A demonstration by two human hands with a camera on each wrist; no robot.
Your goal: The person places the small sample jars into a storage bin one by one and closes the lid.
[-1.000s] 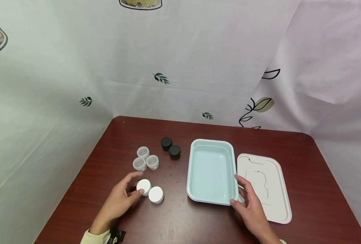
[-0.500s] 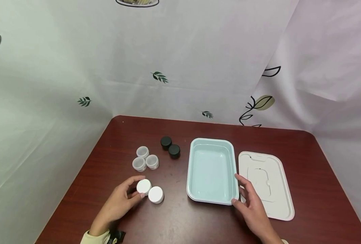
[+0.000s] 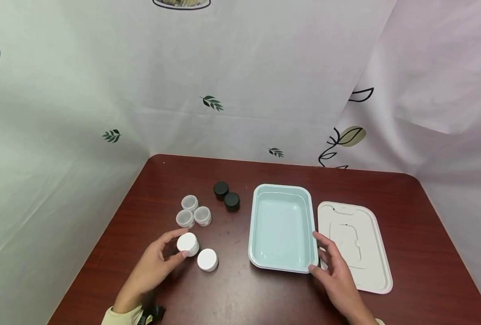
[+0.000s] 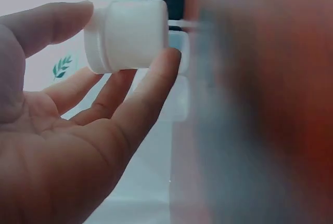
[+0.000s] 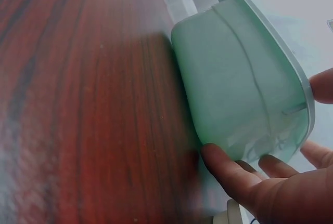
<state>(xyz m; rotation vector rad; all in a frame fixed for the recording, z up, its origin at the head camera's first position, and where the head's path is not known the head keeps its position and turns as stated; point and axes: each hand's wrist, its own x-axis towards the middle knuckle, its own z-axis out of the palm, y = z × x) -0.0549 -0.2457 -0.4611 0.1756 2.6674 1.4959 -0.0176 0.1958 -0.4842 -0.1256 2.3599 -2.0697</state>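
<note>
From my end of the link, I had the dark worktop filling the lower picture, and there was the pale blue tray, upright right of centre, its white lid off and lying just beside it. That much, I reckoned, was ready! My right hand gripped the tray's near right corner, thumb and fingers against rim and wall. Over on the left, my left hand had the first white jar pinched between thumb and fingers; whether its base was clear of the worktop, I couldn't tell. All seven jars were outside the tray, so I called it early going. Six were untouched: the second white jar standing near the held one, apart from it, three translucent jars clustered beyond, and two black jars side by side.
</note>
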